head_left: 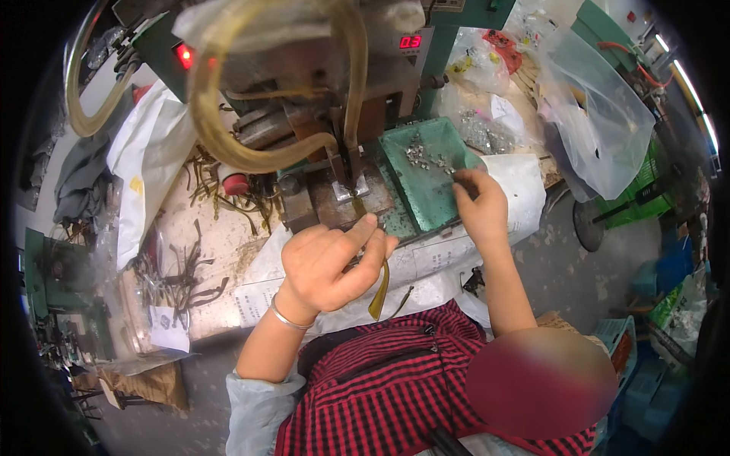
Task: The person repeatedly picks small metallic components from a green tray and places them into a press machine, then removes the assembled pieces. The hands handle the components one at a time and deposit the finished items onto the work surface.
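Far left there's a pile of bent olive strips [179, 277] lying on the bench [220, 243], well away from the hands, so nothing to worry about there.

Left hand [334, 262] is the risky bit. It's pinched shut around one olive strip [380, 289], with the lower end hanging off the near edge of the bench and the top end running up toward the press head [350, 178]. The fingertips sit really near that tooling. If the strip isn't lined up under it, I'd guess it gets crimped crooked, and if the fingers creep any farther in, they could get nipped. The yellowish hoses [228, 144] looping down just above don't help either, easy to snag.

Right hand [479, 201] is over the near right corner of the green tray [426, 197], fingers closed in a pinch, probably on one of the small metal bits [426, 156], though I can't make out the piece itself. Those are tiny and loose, so one could easily slip and drop off the tray edge.
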`<state>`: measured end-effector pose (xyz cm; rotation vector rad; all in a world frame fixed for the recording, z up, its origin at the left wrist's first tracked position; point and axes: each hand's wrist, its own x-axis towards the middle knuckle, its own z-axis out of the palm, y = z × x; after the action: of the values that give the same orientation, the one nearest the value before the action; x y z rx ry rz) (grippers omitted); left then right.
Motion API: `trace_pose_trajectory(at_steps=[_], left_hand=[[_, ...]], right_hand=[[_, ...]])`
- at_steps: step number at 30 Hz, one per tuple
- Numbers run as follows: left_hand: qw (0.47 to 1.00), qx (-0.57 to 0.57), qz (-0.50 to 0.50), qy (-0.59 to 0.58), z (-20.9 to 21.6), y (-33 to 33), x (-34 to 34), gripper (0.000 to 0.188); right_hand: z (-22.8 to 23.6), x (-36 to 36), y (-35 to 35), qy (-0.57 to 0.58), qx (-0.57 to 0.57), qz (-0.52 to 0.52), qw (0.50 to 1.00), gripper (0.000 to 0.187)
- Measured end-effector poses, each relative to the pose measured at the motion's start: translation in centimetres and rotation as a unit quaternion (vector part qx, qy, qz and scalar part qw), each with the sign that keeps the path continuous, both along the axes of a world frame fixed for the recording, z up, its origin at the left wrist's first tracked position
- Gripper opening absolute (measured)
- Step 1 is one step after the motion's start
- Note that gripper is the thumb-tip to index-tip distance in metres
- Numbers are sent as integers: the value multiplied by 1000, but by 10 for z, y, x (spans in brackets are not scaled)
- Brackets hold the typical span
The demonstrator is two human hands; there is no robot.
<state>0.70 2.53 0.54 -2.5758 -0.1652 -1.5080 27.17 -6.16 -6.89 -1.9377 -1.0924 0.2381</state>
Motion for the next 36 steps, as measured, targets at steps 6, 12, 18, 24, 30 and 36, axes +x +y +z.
trace_pose_trajectory(at_steps=[6,12,18,24,30,36], left_hand=[[982,-183,21,-34,-15,-33,-13,30],[953,-128,265,-67,-3,-45,-96,25],[916,-92,360,155,-20,78,-138,17],[887,-131,331,295,-115,143,-183,22],[918,-283,278,-4,-110,113,-160,17],[885,-399,213,-110,-83,93,-109,12]], right_hand=[[-12,-15,16,-245,-63,-47,966,14],[-13,-20,8,-84,29,-55,995,9],[5,-31,20,-52,146,-13,988,14],[-10,-17,1,-94,117,-46,988,13],[14,-22,-32,-21,151,-60,987,13],[75,-77,31,-3,274,147,950,16]])
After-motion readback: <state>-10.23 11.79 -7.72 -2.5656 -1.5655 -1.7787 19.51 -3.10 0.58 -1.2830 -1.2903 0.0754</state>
